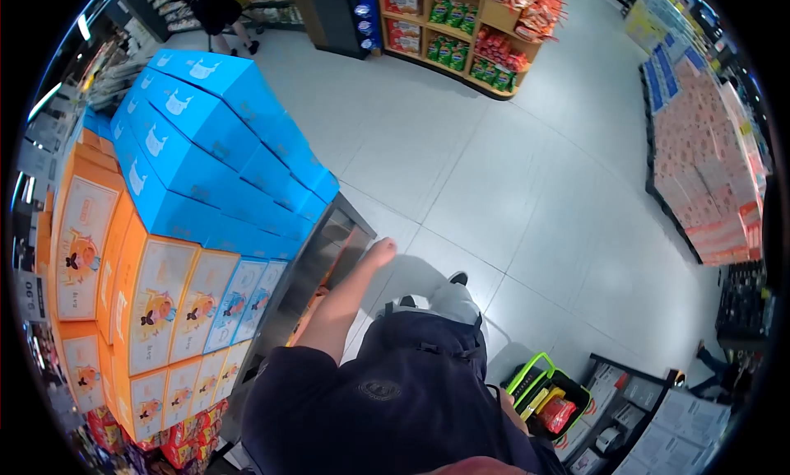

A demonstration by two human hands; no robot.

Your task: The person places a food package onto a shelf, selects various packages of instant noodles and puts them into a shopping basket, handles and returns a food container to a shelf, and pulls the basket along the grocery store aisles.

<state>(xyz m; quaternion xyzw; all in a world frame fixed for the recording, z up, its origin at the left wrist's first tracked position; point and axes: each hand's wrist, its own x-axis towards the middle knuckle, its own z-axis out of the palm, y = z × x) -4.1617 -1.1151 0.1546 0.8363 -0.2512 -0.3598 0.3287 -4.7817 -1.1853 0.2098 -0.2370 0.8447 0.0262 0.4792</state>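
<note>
My left hand (pixel 381 251) hangs forward of my body, fingers curled into a loose fist with nothing seen in it. It is nearest to the metal edge of a display stand (pixel 350 228) stacked with boxes, and apart from it. At my right side, my right hand (pixel 508 405) shows only in part beside my dark shirt. It is closed at the near side of a black shopping basket (pixel 539 390) with a bright green rim and handle; most of the fingers are hidden. Inside the basket lie a red packet (pixel 557 413) and a yellow packet (pixel 539 399).
Blue boxes (pixel 206 137) and orange boxes (pixel 156 302) rise high on my left. Ahead stands a wooden snack shelf (pixel 453 30). A pallet of pink cartons (pixel 704 154) is at the right, and a low dark rack (pixel 629 409) near the basket. Other people are partly visible farther off.
</note>
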